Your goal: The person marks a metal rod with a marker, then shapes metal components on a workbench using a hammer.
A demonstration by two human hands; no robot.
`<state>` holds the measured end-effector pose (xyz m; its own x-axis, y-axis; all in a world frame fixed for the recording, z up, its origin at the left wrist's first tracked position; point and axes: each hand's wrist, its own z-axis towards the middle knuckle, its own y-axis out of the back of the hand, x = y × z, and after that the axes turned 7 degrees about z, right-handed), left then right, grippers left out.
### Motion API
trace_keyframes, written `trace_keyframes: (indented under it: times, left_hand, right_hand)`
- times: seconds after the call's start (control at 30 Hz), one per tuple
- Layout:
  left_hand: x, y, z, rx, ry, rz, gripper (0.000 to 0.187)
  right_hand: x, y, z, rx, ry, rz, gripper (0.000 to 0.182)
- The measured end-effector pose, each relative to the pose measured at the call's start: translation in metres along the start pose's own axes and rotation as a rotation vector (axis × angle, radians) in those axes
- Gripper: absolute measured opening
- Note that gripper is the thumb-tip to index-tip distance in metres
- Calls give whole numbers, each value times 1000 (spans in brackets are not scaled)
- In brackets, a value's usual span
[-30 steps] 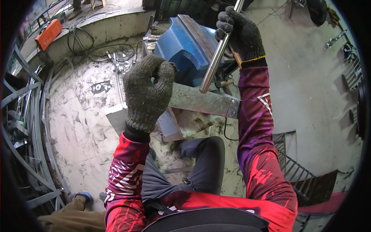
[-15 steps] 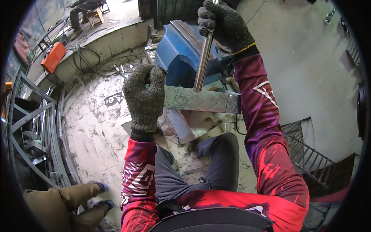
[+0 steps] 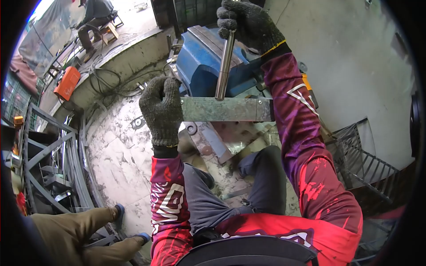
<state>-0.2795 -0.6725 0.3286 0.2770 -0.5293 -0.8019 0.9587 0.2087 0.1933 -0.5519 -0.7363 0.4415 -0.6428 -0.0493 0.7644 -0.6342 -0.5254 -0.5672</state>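
My left hand (image 3: 160,111), in a dark knitted glove, is closed at the left end of a flat grey metal bar (image 3: 222,109), with the grip itself hidden behind the fingers. The bar lies crosswise in front of the blue vise (image 3: 199,66), and its right end runs up to my right sleeve. My right hand (image 3: 250,26), also gloved, is wrapped round a shiny metal rod (image 3: 225,66). The rod slants down past the vise, its lower end right at the bar's top edge.
Below the bar, metal plates (image 3: 213,139) lie near my legs. Long metal profiles and frames (image 3: 66,164) are stacked at left. An orange box (image 3: 67,83) and cables (image 3: 100,80) sit by the ledge. One person's legs (image 3: 93,221) stand at lower left; another person (image 3: 95,17) sits farther back.
The view has shifted slightly, and the bar now looks more level. Both hands keep their holds, and the rod's end stays at the bar's top edge.
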Motion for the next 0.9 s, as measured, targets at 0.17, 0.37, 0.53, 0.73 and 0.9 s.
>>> trace_keyframes:
  times: [0.17, 0.37, 0.53, 0.73, 0.9]
  left_hand:
    - [-8, 7, 6, 53, 29, 44, 20]
    - [-1, 2, 0, 27, 30, -62, 21]
    - [-14, -3, 12, 21, 71, -16, 20]
    - [-21, -12, 15, -14, 69, -33, 20]
    - [-23, -12, 13, 86, 20, 12, 19]
  right_hand:
    - [-5, 10, 1, -28, -9, 20, 26]
    - [-13, 16, -44, -212, 104, 17, 16]
    - [-8, 30, -64, -175, 365, 190, 16]
    - [-2, 38, -66, -201, 469, 259, 12]
    - [2, 44, -59, -239, 424, 240, 16]
